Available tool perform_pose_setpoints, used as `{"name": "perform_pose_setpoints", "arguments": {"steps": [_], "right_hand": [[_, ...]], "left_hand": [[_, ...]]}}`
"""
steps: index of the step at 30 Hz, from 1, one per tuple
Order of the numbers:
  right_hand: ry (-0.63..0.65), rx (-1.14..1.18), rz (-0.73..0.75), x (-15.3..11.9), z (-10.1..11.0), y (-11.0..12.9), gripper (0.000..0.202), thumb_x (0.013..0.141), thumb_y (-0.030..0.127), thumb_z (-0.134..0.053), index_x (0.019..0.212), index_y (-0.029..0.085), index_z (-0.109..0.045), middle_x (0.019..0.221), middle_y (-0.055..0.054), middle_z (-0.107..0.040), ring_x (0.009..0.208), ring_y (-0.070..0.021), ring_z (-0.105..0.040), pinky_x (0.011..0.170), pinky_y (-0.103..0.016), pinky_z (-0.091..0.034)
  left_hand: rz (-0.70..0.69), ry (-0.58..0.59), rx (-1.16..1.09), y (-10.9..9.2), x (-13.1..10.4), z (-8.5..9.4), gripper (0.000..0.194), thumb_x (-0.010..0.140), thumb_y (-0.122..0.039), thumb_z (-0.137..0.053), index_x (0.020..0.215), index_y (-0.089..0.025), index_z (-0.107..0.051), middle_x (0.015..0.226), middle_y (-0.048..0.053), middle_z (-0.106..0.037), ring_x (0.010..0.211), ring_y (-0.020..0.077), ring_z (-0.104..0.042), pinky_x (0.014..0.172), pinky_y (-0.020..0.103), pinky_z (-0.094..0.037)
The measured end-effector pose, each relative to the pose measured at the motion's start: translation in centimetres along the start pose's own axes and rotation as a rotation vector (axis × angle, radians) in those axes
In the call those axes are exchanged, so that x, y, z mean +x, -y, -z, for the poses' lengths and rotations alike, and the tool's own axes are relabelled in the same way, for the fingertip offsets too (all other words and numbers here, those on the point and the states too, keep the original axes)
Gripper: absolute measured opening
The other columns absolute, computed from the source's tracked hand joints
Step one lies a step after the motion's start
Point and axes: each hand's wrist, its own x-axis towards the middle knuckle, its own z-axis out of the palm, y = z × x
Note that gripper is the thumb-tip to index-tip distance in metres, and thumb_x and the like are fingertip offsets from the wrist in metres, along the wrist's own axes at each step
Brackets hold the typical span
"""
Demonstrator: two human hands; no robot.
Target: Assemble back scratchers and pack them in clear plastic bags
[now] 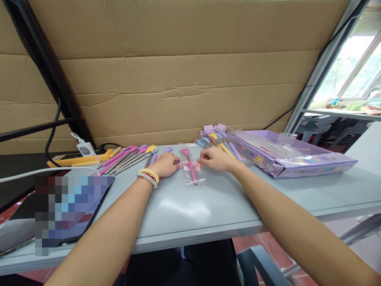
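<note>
A pink back scratcher [192, 169] with a small hand-shaped head lies in a clear plastic bag [195, 182] between my hands, a pink-and-white card [195, 166] behind its handle. My left hand [167, 164], with beaded bracelets on its wrist, rests left of the bag, fingers curled; a bit of pink shows at its fingertips. Thumb and fingers pressed together, my right hand [216, 158] is at the bag's right edge; what it pinches is too small to make out. Unbagged back scratchers [127, 161] lie in a row to the left. Bagged back scratchers [222, 145] are piled behind my right hand.
On the right stands a purple printed box [303, 169] with clear plastic bags [268, 141] in it. A blurred-out tablet [102, 198] lies at front left, near a white cable [59, 170] and a yellow-and-black device [79, 159]. Cardboard [190, 71] walls the table's back.
</note>
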Motion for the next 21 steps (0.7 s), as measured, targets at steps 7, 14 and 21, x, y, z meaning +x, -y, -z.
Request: {"name": "perform_pose_setpoints", "arguments": {"steps": [7,14,21], "right_hand": [[0.023,-0.002,-0.015,-0.05,-0.01,0.07,0.029,0.078,0.040,-0.047,0.059,0.018,-0.044,0.055,0.003,-0.044,0.052,-0.0093,-0.034,0.051,-0.024,-0.023],[0.032,0.015,-0.033,-0.17,0.18,0.35,0.028,0.077,0.038,-0.048,0.058,0.018,-0.043,0.055,0.003,-0.044,0.052,-0.0094,-0.034,0.052,-0.024,-0.024],[0.021,0.011,-0.036,-0.09,0.09,0.26,0.027,0.077,0.037,-0.048,0.057,0.019,-0.043,0.054,0.003,-0.043,0.053,-0.0097,-0.035,0.053,-0.025,-0.023]], "left_hand": [[0.073,-0.025,0.066,-0.14,-0.03,-0.01,0.040,0.083,-0.042,-0.038,0.108,-0.027,-0.066,0.117,0.010,-0.058,0.118,0.0307,-0.040,0.097,0.051,-0.029],[0.114,-0.068,0.138,-0.23,0.01,-0.15,0.040,0.085,-0.035,-0.034,0.097,-0.021,-0.069,0.115,0.013,-0.058,0.116,0.0307,-0.043,0.094,0.048,-0.032],[0.118,-0.097,0.121,-0.16,0.22,-0.30,0.038,0.082,-0.025,-0.035,0.106,-0.021,-0.065,0.119,0.012,-0.056,0.117,0.0297,-0.043,0.095,0.047,-0.032]]}}
